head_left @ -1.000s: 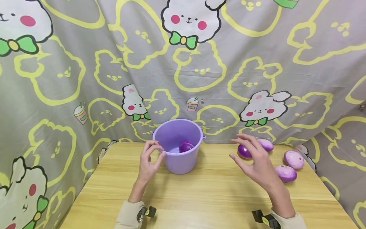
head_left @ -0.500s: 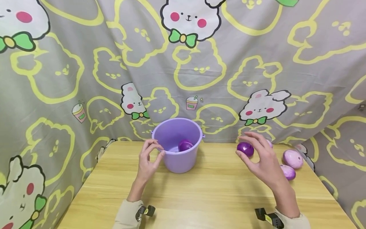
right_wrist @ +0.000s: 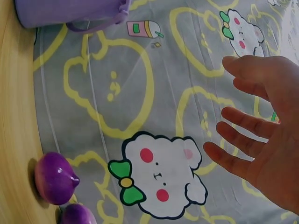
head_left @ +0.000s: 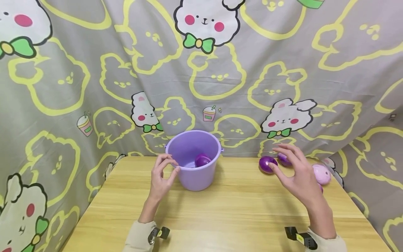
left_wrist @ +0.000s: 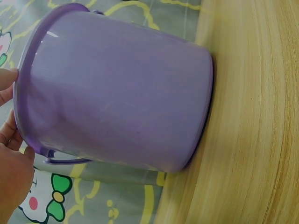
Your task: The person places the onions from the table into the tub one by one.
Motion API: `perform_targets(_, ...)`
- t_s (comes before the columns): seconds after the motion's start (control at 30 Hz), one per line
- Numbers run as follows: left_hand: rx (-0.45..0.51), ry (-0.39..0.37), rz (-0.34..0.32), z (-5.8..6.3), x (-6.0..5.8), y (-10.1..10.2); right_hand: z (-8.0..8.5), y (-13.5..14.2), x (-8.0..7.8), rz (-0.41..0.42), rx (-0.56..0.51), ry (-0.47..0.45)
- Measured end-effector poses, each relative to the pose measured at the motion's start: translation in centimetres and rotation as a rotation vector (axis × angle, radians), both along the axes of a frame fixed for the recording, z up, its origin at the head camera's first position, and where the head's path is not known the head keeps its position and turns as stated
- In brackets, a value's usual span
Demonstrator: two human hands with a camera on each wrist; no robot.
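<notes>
A purple bucket (head_left: 197, 179) stands upright at the back of the table, one glossy red onion (head_left: 202, 160) lying inside it. My left hand (head_left: 161, 178) pinches the bucket's near-left rim between thumb and fingers; the left wrist view shows its fingertips along the rim. Over the onions at the right, my right hand (head_left: 300, 178) hovers with spread, slightly bent fingers and holds nothing. Its thumb tip overlaps a dark red onion (head_left: 267, 165) in the head view, but the right wrist view shows the hand apart from that onion (right_wrist: 55, 178).
Behind the fingers lies another onion (head_left: 284, 160). Further right sits a paler onion (head_left: 322, 174), with one more mostly hidden by the right wrist. A grey cartoon-print curtain (head_left: 220, 77) hangs directly behind the wooden table (head_left: 220, 217).
My right hand has moved right and slightly forward over the onions, uncovering the dark one and covering more of the right-hand ones. The left hand keeps its place at the bucket rim.
</notes>
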State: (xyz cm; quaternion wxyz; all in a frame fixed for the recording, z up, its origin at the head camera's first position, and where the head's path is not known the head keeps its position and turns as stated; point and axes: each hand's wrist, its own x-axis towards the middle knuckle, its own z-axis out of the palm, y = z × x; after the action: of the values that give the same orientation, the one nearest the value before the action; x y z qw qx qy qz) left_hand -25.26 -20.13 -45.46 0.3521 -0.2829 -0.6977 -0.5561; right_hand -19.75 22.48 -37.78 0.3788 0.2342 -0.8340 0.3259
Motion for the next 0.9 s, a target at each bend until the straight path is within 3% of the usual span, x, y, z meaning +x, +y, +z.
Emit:
perform_targets(0.5, 0.005, -0.013, -0.025, 0.1, 0.0, -0.1, -0.5, 2.8, 0.0, -0.153, -0.011, -0.027)
perform_targets(0.9, 0.013, 0.005, -0.021, 0.1, 0.0, -0.1, -1.3, 4.5, -0.2, -0.194, -0.01, -0.051)
